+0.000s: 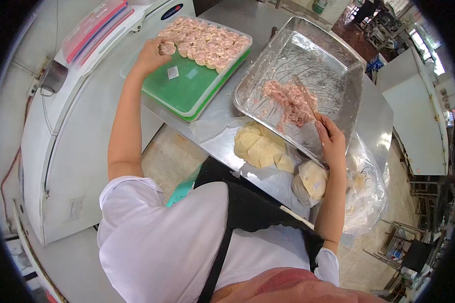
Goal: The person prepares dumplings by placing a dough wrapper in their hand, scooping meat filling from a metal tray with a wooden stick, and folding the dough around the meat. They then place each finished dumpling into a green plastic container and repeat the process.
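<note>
My left hand (151,58) is at the left edge of a clear plastic tray with a green base (174,93), its fingers closed on a meat-filled dumpling (167,48). Rows of similar dumplings (207,43) fill the far part of that tray. In my right hand (332,139) is a flat wooden spatula (306,96), its blade reaching into pink minced meat (290,102). The meat lies in a large metal pan (333,55), and my right hand is over the pan's near rim. Round dough wrappers (260,145) lie in a loose pile on plastic, close to the pan.
A bagged stack of wrappers (312,179) and a clear plastic bag (361,194) sit at the near right of the metal table (222,10). A white freezer (78,146) stands at left, with pink and blue lids (97,30) and a metal cup (54,77) on it.
</note>
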Demonstrator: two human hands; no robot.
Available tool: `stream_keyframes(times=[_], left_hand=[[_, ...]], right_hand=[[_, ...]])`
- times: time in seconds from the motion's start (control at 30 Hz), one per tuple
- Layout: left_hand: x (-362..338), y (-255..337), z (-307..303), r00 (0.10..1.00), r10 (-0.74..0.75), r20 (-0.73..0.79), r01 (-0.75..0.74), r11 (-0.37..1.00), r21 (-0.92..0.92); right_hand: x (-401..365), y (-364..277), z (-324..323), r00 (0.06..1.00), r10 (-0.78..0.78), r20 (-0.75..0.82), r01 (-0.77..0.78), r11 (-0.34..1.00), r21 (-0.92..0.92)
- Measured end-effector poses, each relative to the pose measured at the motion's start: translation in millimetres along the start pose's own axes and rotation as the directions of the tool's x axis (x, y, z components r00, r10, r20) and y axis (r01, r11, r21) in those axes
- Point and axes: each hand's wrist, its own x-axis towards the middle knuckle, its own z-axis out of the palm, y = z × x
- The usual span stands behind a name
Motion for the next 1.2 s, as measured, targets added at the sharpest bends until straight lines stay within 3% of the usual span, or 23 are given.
stream_keyframes(times=[0.1,0.2,0.3,0.37,0.47,0.53,0.57,0.63,0.7,0.77,0.8,0.83,0.87,0.93,1.03,1.13,1.2], left_hand=[[3,4,5,0.991,-0.055,-0.123,0.061,0.997,0.046],[7,20,13,0.989,-0.13,-0.073,0.13,0.992,-0.01],[24,0,30,0.997,-0.039,-0.065,0.038,0.999,-0.014],[42,-34,46,0.993,0.071,-0.092,-0.06,0.991,0.123],[29,7,32,0.986,0.114,-0.123,-0.113,0.994,0.013],[22,19,23,0.999,-0.015,0.031,0.016,0.999,-0.049],[15,26,21,1.0,0.004,0.028,-0.002,0.998,-0.06],[0,40,14,0.986,0.168,0.0,-0.16,0.943,0.29],[-35,109,-5,0.924,0.354,-0.146,-0.34,0.934,0.11],[-87,178,-10,0.892,0.44,0.106,-0.383,0.859,-0.34],[-107,200,-5,0.84,0.494,0.225,-0.305,0.772,-0.557],[-122,210,12,0.748,0.607,0.269,-0.352,0.706,-0.615],[-134,213,37,0.637,0.709,0.303,-0.385,0.633,-0.672],[-155,221,85,0.544,0.828,0.14,-0.629,0.512,-0.586],[-170,224,118,0.575,0.81,0.118,-0.691,0.558,-0.46],[-171,218,124,0.583,0.799,0.149,-0.671,0.576,-0.466],[-169,215,125,0.575,0.803,0.16,-0.662,0.571,-0.486]], right_hand=[[-1,-5,0,1.0,-0.016,-0.001,0.016,1.0,-0.019],[-2,-2,1,0.999,-0.031,-0.028,0.031,1.0,-0.007],[-2,-4,0,1.0,0.0,-0.028,0.0,1.0,-0.018],[-2,-4,0,0.998,0.002,-0.067,-0.003,1.0,-0.026],[0,-1,0,0.999,-0.019,-0.048,0.011,0.988,-0.152],[-1,-7,-1,0.999,0.028,0.02,-0.023,0.977,-0.213],[-3,-11,-5,1.0,0.029,0.0,-0.028,0.975,-0.221],[-5,-21,-11,0.99,-0.108,0.085,0.132,0.923,-0.36],[-6,-35,-35,0.982,-0.138,0.126,0.182,0.865,-0.468],[-10,-56,-65,0.973,-0.139,0.182,0.22,0.793,-0.569],[-3,-67,-81,0.979,0.024,0.204,0.133,0.68,-0.721],[1,-73,-89,0.963,0.189,0.19,0.063,0.532,-0.844],[4,-65,-86,0.964,0.193,0.183,0.055,0.531,-0.846],[7,-30,-70,0.985,-0.066,0.159,0.172,0.346,-0.922],[-27,-22,-26,0.97,-0.148,0.194,0.234,0.332,-0.914],[-52,-52,-32,0.939,-0.085,0.333,0.339,0.396,-0.854],[-55,-71,-42,0.943,-0.025,0.332,0.316,0.384,-0.868]])
